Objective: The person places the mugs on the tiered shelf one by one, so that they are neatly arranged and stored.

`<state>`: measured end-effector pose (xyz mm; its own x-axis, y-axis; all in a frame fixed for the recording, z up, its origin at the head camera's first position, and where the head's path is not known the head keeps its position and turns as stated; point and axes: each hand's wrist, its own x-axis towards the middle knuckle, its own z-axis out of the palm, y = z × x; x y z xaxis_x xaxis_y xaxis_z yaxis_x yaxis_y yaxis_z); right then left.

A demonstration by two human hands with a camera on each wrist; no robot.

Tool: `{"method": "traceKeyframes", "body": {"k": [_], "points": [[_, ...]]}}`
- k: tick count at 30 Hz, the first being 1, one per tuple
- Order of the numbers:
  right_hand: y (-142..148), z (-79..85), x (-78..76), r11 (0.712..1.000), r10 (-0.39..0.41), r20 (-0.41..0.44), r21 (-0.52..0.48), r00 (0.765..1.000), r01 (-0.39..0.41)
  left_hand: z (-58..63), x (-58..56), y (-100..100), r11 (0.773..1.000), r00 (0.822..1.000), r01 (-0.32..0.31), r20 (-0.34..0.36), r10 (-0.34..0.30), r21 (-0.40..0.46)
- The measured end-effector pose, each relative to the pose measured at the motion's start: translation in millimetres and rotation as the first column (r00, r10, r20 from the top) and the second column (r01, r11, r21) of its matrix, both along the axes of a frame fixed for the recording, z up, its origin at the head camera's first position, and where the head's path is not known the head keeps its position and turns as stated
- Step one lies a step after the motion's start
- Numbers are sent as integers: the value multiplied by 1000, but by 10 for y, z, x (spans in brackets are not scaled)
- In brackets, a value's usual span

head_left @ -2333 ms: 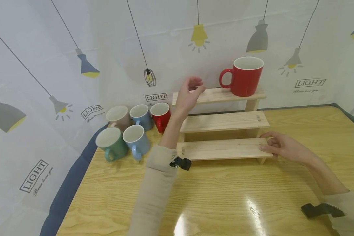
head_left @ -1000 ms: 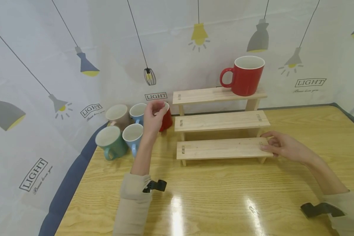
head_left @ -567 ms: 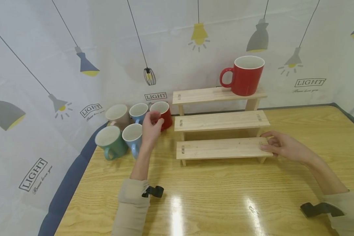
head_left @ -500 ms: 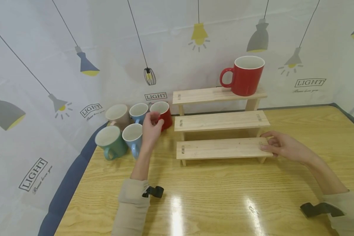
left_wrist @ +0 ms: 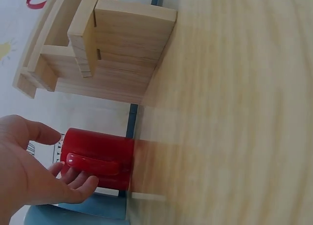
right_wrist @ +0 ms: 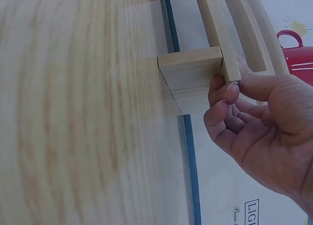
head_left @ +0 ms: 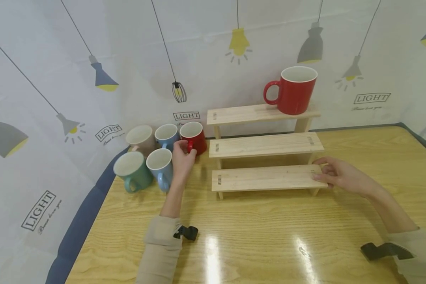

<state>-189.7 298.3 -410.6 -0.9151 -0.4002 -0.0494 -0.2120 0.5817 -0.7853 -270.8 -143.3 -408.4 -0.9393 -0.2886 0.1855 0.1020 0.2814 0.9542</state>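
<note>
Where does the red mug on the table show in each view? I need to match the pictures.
Head: red mug just left of centre, by the left hand.
Left wrist: lower left, lying sideways in the frame.
Right wrist: not in it; the other red mug, on the top shelf, is cut by the right edge.
Shared landmark: rack.
</note>
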Motion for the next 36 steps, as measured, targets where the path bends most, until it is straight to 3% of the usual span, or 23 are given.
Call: {"method": "traceKeyframes", "body": {"k": [6, 15, 25, 36], "points": [[-5, -1, -6, 1000, -3, 3, -3, 1000, 3, -59, -14, 15, 1000, 997, -16, 70, 14, 17], [0, -2, -15, 1000, -9, 6, 1, 1000, 9, -119, -110, -18, 998, 992, -38, 119, 42, -42], [-5, 11, -4, 1000, -1, 9, -10, 1000, 1, -142, -216, -29, 993, 986, -40, 167, 20, 113], [-3, 5, -2, 1000, 7, -6, -20, 1000, -8, -194, -263, -47, 989, 990, -33, 142, 12, 144]]}}
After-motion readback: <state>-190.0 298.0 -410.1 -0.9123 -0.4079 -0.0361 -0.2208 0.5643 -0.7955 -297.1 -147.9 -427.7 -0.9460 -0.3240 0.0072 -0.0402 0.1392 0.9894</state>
